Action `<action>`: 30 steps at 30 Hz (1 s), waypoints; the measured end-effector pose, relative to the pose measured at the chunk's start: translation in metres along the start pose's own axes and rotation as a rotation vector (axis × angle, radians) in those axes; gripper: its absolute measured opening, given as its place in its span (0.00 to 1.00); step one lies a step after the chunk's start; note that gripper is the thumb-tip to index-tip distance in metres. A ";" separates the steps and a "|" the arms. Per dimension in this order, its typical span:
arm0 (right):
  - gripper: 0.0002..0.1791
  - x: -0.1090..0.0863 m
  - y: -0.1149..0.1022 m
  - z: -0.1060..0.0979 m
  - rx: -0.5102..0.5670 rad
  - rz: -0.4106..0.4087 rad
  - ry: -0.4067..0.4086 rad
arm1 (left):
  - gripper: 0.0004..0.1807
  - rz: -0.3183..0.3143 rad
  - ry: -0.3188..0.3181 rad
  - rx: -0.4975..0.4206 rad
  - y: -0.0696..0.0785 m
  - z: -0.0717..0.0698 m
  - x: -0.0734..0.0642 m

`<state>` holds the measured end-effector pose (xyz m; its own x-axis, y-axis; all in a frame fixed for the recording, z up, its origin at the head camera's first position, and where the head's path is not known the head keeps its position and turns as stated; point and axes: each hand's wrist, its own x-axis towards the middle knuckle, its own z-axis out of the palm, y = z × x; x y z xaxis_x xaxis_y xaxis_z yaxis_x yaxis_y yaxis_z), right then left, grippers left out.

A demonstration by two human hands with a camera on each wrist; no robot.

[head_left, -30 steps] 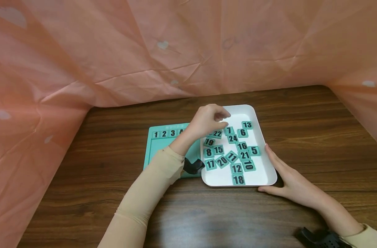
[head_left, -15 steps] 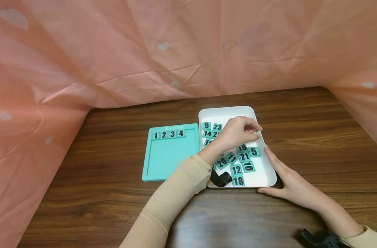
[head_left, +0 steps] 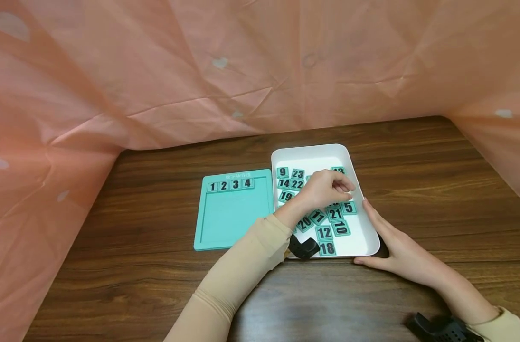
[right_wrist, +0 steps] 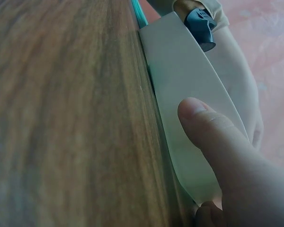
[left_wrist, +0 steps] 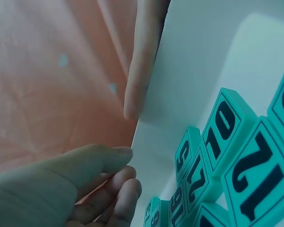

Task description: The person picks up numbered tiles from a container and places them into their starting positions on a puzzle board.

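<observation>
My left hand [head_left: 324, 190] hovers over the white tray [head_left: 364, 240], its fingers loosely bent. In the left wrist view the thumb lies close to the index fingertip, and no tile shows between them. Below and beside it lie teal number tiles, such as the 5 tile [head_left: 349, 207], the 10 tile [left_wrist: 221, 126] and the 12 tile [head_left: 324, 232]. The hand hides some tiles in the head view. My right hand [head_left: 398, 244] holds the tray's near right corner, thumb [right_wrist: 201, 120] against the near wall and fingers along the right side.
A teal puzzle board [head_left: 236, 216] lies left of the tray, its top row bearing the 1 tile [head_left: 212, 187] through the 4 tile [head_left: 247, 183]. Brown wooden table [head_left: 127, 251] surrounds both. A pink curtain [head_left: 242, 71] hangs behind.
My left hand has moved right across the tray, then slightly lower toward the 5 tile, uncovering the board's top row and the upper left tiles. My right hand stays at the tray corner.
</observation>
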<state>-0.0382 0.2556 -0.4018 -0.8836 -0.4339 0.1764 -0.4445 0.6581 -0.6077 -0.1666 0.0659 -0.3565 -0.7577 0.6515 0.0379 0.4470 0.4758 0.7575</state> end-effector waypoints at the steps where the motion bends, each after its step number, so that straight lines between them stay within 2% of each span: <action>1: 0.64 0.000 0.000 0.000 0.001 0.002 -0.003 | 0.09 0.000 -0.013 0.014 -0.001 0.001 0.000; 6: 0.64 0.000 -0.001 -0.001 0.004 0.018 -0.012 | 0.11 0.024 -0.070 0.064 -0.005 0.006 0.002; 14: 0.64 0.000 -0.002 -0.001 0.011 0.017 -0.012 | 0.16 0.014 -0.130 0.118 -0.007 0.010 0.003; 18: 0.64 0.000 -0.001 -0.001 0.011 0.023 -0.016 | 0.18 0.039 -0.173 0.179 -0.008 0.011 0.003; 24: 0.64 0.000 -0.001 -0.001 0.003 0.028 -0.019 | 0.19 0.056 -0.203 0.245 -0.009 0.012 0.004; 30: 0.64 -0.001 -0.001 -0.001 0.005 0.026 -0.018 | 0.19 0.045 -0.221 0.264 -0.010 0.013 0.005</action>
<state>-0.0376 0.2561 -0.4008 -0.8921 -0.4275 0.1463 -0.4203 0.6665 -0.6157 -0.1686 0.0727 -0.3722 -0.6260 0.7738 -0.0969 0.6071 0.5615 0.5623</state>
